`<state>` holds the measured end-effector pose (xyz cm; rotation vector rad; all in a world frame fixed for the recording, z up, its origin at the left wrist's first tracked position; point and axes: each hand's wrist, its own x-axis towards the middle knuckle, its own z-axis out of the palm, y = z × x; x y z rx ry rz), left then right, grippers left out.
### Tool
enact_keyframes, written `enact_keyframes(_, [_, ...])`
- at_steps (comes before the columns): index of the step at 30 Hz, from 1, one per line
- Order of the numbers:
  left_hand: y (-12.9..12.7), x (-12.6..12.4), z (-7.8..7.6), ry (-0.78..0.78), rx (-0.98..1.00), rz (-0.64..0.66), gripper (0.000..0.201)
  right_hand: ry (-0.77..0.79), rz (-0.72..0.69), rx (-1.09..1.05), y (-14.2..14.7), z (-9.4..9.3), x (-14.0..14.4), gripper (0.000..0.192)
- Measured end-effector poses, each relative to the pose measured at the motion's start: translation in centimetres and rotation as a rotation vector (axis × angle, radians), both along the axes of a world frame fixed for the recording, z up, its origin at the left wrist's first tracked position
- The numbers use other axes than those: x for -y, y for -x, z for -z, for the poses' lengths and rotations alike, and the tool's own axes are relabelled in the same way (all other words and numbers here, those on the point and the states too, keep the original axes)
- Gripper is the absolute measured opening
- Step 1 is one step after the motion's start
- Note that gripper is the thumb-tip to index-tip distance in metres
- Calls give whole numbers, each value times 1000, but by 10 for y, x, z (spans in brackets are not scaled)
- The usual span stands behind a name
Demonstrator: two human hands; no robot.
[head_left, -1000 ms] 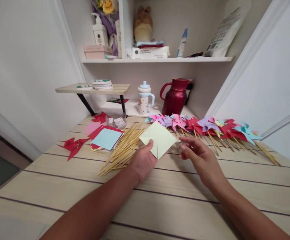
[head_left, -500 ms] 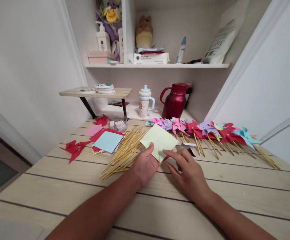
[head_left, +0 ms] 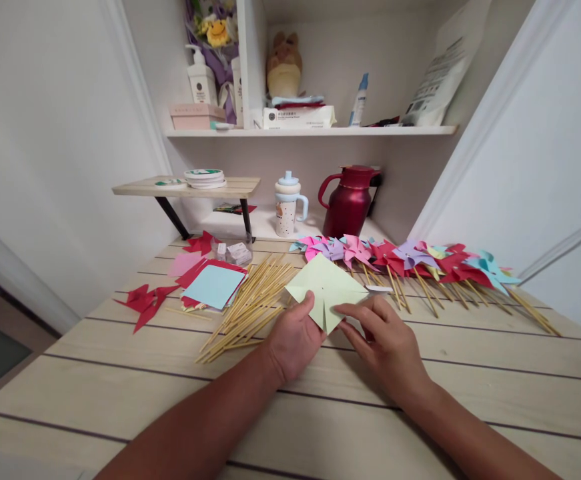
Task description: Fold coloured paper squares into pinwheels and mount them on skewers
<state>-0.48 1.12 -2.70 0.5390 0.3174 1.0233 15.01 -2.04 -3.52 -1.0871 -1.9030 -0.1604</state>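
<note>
Your left hand [head_left: 294, 340] pinches the near-left edge of the paper square [head_left: 326, 288], thumb on top, fingers under: grip clamped on the paper. It sits mid-tabletop, lifted slightly off the surface, tilted up toward the far edge.

Your right hand [head_left: 387, 340] is at the paper's near corner, fingertips [head_left: 343, 311] touching it; I can't tell if that grip is closed on anything.

The paper lies diamond-wise: one diagonal runs near edge to far edge, near corner pointing at you between both hands. No real long axis, it's square; cuts run in from the corners.

Left hand carries it, right is just beside. Sticks [head_left: 250, 300] lie left of it, pinwheels [head_left: 410, 257] toward the far-right.
</note>
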Motion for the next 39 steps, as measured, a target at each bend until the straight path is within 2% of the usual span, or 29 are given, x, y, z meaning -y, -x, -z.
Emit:
enact_keyframes(4, [1,0,2,-21,-19,15,35,38,-30,-123,0,-5,0,9])
enact_keyframes(9, [3,2,2,-42,-96,25,33,140,-7,-243,-5,-8,-5,8])
enact_keyframes(16, [1,6,3,-93,-205,63,29,215,20,-274,-5,-8,-4,12])
enact_keyframes(19, [-1,6,3,-103,-193,126,33,238,58,-299,-6,-9,-4,13])
enact_keyframes(24, [0,5,1,-85,-154,154,34,271,109,-333,-9,-9,-5,14])
enact_keyframes(31, [-1,9,4,-186,-206,119,34,259,121,-332,-9,-11,-2,17])
enact_keyframes(36, [-5,13,3,-187,-196,-36,34,272,117,-307,-8,-14,-1,20])
enact_keyframes(39, [-6,12,3,-186,-205,-41,34,272,113,-285,-8,-15,-1,19])
